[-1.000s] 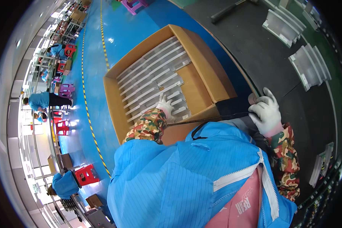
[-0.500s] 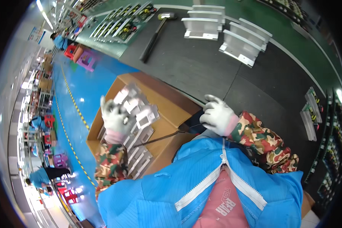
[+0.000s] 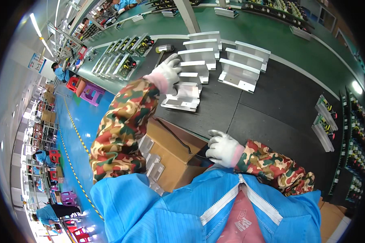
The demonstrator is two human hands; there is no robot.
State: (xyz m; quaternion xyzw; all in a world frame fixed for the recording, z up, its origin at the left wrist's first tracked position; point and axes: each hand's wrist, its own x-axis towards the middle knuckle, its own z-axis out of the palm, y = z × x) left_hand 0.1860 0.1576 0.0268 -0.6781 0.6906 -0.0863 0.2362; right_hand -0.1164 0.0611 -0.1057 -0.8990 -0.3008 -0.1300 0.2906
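Head view: the gloved left hand [image 3: 168,75] is at the nearest metal bracket [image 3: 185,96] on the counter [image 3: 271,121], fingers parted; whether it grips cannot be told. The right hand [image 3: 223,148], half open, holds nothing visible by the counter's near edge. Brackets already stand in two rows; more lie in the carton [image 3: 182,174] below. The left sleeve [image 3: 123,125] and a dark cord [image 3: 175,137] obstruct the carton; a mallet [image 3: 165,48] lies beyond the left hand.

Bright scene, edges bowing into black; ceiling tube light [image 3: 35,26] glows at ten o'clock, blue floor [image 3: 94,126] glints at nine.
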